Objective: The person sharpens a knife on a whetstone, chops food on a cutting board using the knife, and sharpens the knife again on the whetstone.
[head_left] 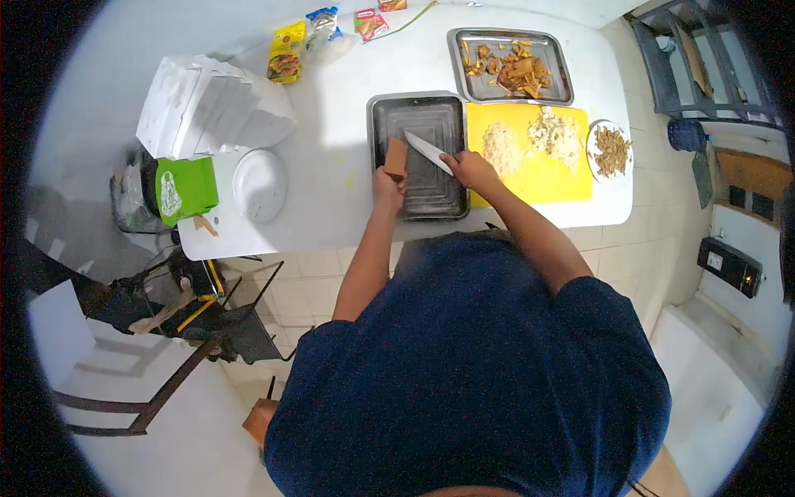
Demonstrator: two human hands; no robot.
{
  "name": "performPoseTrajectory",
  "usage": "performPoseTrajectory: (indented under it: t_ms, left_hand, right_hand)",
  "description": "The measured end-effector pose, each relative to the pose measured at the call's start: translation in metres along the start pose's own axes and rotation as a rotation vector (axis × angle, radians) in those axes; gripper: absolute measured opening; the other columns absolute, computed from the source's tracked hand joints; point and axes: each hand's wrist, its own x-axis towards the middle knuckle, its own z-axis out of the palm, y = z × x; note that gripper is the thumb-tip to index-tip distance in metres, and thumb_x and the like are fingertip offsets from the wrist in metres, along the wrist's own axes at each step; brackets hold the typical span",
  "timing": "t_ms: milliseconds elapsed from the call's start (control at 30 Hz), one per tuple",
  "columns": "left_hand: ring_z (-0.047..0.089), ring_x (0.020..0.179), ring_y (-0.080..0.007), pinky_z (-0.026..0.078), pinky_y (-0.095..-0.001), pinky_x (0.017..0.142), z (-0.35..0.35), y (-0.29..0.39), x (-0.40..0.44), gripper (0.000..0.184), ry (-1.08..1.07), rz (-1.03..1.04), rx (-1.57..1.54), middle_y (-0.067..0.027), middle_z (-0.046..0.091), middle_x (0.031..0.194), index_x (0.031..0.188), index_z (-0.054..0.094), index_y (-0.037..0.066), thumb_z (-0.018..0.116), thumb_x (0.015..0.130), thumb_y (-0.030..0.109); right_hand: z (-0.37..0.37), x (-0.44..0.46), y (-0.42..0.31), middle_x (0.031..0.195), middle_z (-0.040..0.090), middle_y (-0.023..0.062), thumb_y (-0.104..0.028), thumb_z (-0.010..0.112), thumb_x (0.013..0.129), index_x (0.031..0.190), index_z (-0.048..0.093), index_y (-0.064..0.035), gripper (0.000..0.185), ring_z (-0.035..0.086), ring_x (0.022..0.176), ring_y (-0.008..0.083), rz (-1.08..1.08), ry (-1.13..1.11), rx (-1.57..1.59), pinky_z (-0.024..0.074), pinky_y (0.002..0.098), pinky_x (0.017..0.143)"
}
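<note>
Both forearms reach forward from the dark blue shirt (472,348), and the left hand (389,192) has its fingers closed around a brown block (396,157), over the dark tray (435,197). The right hand (474,171) grips a knife (428,152), its blade slanting forward and left over the same tray, the tip near the block. Beyond, on the white table (331,108), there lie a yellow packet (286,51) and a red box (370,25), whose small writing I cannot read.
</note>
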Motion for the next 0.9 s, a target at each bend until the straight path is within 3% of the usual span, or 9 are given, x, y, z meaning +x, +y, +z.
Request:
performPoseTrajectory:
  t_ms: [100, 133, 267, 400, 533, 633, 667, 800, 900]
  left_hand:
    - [0.038, 0.042, -0.0141, 0.029, -0.0274, 0.039, -0.003, 0.000, 0.003, 0.035, -0.005, -0.013, 0.027, -0.0078, 0.049, 0.062, 0.094, 0.045, 0.007, 0.025, 0.093, 0.036]
    - [0.037, 0.042, -0.0142, 0.029, -0.0275, 0.039, -0.002, -0.002, 0.004, 0.035, -0.009, -0.007, 0.032, -0.0079, 0.049, 0.062, 0.094, 0.045, 0.007, 0.024, 0.093, 0.035]
    - [0.037, 0.043, -0.0146, 0.029, -0.0279, 0.040, -0.001, -0.004, 0.004, 0.033, -0.008, -0.026, 0.006, -0.0082, 0.048, 0.062, 0.095, 0.045, 0.008, 0.025, 0.094, 0.034]
    - [0.035, 0.043, -0.0146, 0.029, -0.0281, 0.040, -0.002, -0.007, 0.003, 0.032, -0.022, -0.002, 0.009, -0.0085, 0.049, 0.064, 0.096, 0.044, 0.008, 0.026, 0.093, 0.034]
    - [0.036, 0.043, -0.0143, 0.029, -0.0278, 0.040, -0.001, -0.004, 0.010, 0.034, 0.011, -0.020, 0.005, -0.0086, 0.049, 0.064, 0.098, 0.044, 0.006, 0.026, 0.093, 0.035]
    - [0.036, 0.043, -0.0142, 0.028, -0.0280, 0.038, -0.002, -0.003, 0.007, 0.034, -0.022, -0.041, 0.015, -0.0074, 0.047, 0.063, 0.096, 0.045, 0.006, 0.027, 0.093, 0.035]
    - [0.036, 0.043, -0.0142, 0.028, -0.0280, 0.038, 0.000, -0.003, 0.006, 0.034, -0.023, -0.028, 0.025, -0.0072, 0.047, 0.063, 0.095, 0.046, 0.006, 0.027, 0.092, 0.034]
    - [0.037, 0.042, -0.0142, 0.028, -0.0278, 0.036, -0.010, -0.007, 0.004, 0.034, -0.070, -0.015, 0.030, -0.0072, 0.048, 0.064, 0.092, 0.047, 0.005, 0.027, 0.092, 0.032]
    - [0.037, 0.041, -0.0138, 0.028, -0.0272, 0.036, -0.006, -0.007, 0.010, 0.034, -0.081, -0.036, -0.028, -0.0081, 0.050, 0.064, 0.092, 0.048, 0.005, 0.026, 0.092, 0.031]
  right_hand:
    - [0.000, -0.009, -0.019, 0.086, 0.063, 0.0258, -0.059, 0.040, 0.088, 0.080, 0.067, -0.0007, 0.065, 0.062, 0.082, 0.0423, -0.130, -0.145, -0.005, 0.0485, 0.0485, 0.076]
    - [-0.001, -0.018, -0.029, 0.079, 0.063, 0.0244, -0.059, 0.041, 0.088, 0.083, 0.067, -0.0031, 0.062, 0.062, 0.080, 0.0407, -0.099, -0.133, -0.028, 0.0469, 0.0486, 0.073]
    - [0.015, 0.001, 0.000, 0.077, 0.061, 0.0277, -0.060, 0.042, 0.087, 0.079, 0.065, 0.0033, 0.068, 0.063, 0.081, 0.0406, -0.035, -0.039, -0.037, 0.0478, 0.0487, 0.072]
    - [-0.009, 0.013, -0.010, 0.071, 0.061, 0.0276, -0.059, 0.043, 0.088, 0.076, 0.065, 0.0032, 0.068, 0.062, 0.074, 0.0418, -0.085, -0.017, -0.088, 0.0486, 0.0480, 0.070]
    - [0.000, 0.002, -0.014, 0.074, 0.062, 0.0260, -0.058, 0.043, 0.088, 0.081, 0.068, -0.0023, 0.062, 0.062, 0.076, 0.0417, -0.197, -0.178, -0.093, 0.0482, 0.0486, 0.072]
    - [0.014, 0.002, 0.008, 0.074, 0.062, 0.0259, -0.058, 0.042, 0.088, 0.082, 0.067, -0.0002, 0.063, 0.062, 0.076, 0.0418, -0.080, -0.016, -0.048, 0.0478, 0.0484, 0.071]
    - [0.015, 0.008, 0.015, 0.079, 0.063, 0.0258, -0.058, 0.044, 0.087, 0.077, 0.066, 0.0015, 0.065, 0.063, 0.083, 0.0399, -0.037, 0.027, -0.072, 0.0487, 0.0478, 0.074]
    - [0.008, 0.015, 0.009, 0.084, 0.063, 0.0265, -0.059, 0.041, 0.088, 0.083, 0.066, 0.0007, 0.065, 0.062, 0.085, 0.0408, -0.089, -0.144, 0.029, 0.0485, 0.0474, 0.076]
    - [0.004, -0.020, -0.020, 0.077, 0.061, 0.0276, -0.058, 0.041, 0.089, 0.080, 0.066, 0.0043, 0.068, 0.061, 0.078, 0.0424, -0.222, -0.112, -0.039, 0.0474, 0.0470, 0.072]
